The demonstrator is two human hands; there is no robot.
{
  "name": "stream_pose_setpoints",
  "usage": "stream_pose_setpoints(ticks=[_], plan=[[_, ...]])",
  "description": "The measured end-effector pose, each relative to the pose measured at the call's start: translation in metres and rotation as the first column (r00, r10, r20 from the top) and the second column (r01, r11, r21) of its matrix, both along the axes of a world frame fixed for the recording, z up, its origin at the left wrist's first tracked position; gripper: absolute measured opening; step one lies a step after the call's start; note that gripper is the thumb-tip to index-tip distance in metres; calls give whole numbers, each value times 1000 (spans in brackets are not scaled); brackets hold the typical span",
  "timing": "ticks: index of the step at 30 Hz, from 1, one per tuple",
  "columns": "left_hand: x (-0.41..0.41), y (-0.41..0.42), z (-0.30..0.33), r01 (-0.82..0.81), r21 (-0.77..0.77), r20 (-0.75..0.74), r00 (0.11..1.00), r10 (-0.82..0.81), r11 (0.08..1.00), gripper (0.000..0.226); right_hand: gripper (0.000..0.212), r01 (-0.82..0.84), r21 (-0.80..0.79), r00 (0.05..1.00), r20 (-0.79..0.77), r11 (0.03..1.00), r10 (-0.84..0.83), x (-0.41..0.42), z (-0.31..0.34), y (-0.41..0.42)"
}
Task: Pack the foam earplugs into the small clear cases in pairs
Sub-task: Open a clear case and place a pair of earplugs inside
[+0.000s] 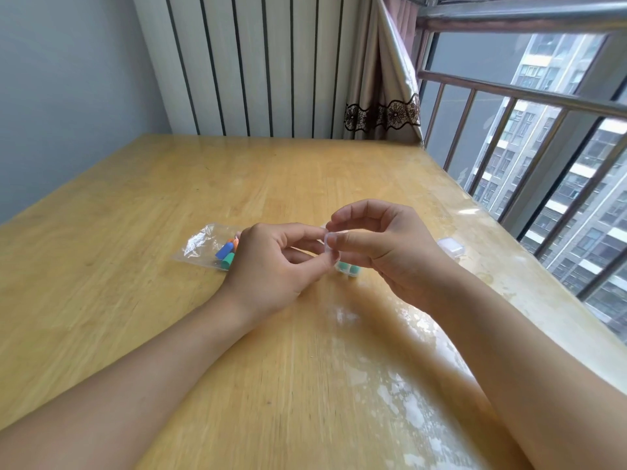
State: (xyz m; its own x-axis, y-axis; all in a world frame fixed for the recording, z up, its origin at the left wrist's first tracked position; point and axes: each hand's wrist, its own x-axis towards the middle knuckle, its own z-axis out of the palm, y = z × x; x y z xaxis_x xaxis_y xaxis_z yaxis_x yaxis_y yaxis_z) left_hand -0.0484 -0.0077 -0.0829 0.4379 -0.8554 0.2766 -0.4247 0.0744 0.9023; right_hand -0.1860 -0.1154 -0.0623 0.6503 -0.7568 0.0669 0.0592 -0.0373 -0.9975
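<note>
Wooden table (169, 198): clear case (328, 244) pinched between fingers (315, 235).

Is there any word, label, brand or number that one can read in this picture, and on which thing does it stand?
None can be read.
Plastic bag with the foam earplugs: no print shows.
Clear case pinched between left hand and right hand: no marking shows.
Case with green earplugs and spare case on the table: no label shows.
Buildings outside: no signs.
</note>
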Motion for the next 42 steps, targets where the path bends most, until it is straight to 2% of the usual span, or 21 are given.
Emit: stream_pose_setpoints(ticks=[7, 11, 14, 20, 27, 30, 33, 37, 40, 42], plan=[[-5, -4, -4, 12, 44, -201, 980, -3, 999, 14, 25, 108, -84, 977, -173, 991, -121, 2, -3, 4], [-5, -4, -3, 56, 42, -288, 957, -41, 998, 22, 29, 101, -262, 951, -258, 960, -170, 1, -1, 7], [-4, -4, -2, 47, 39, -323, 946, -32, 998, 23, 31, 77, -320, 952, -258, 944, -165, 2, -4, 9], [-6, -5, -2, -1, 38, -289, 957, 12, 999, 23, 36, 25, -362, 947, -290, 932, -138, 4, -6, 8], [-9, -3, -1, -69, 91, -37, 997, 73, 993, 22, 21, -43, -342, 958, -280, 939, -58, 1, -7, 7], [1, -5, 3, -121, 84, -71, 989, 127, 989, 20, 25, 0, -283, 968, -239, 959, -71, -1, -7, 2], [2, -4, 9, -105, 75, -118, 986, 114, 992, 26, 28, -19, -239, 979, -203, 971, -31, -3, -2, 0], [4, -3, 10, -95, 120, -136, 984, 111, 988, 24, 30, 1, -87, 997, -78, 996, -8, -6, 5, -8], [3, -3, 10, -64, 172, -165, 982, 93, 983, 11, 22, 69, -107, 996, -56, 992, -75, -9, 5, -13], [1, -2, 9, -47, 211, -143, 987, 78, 976, 14, 20, 126, -200, 986, -80, 972, -145, -9, 0, -14]])
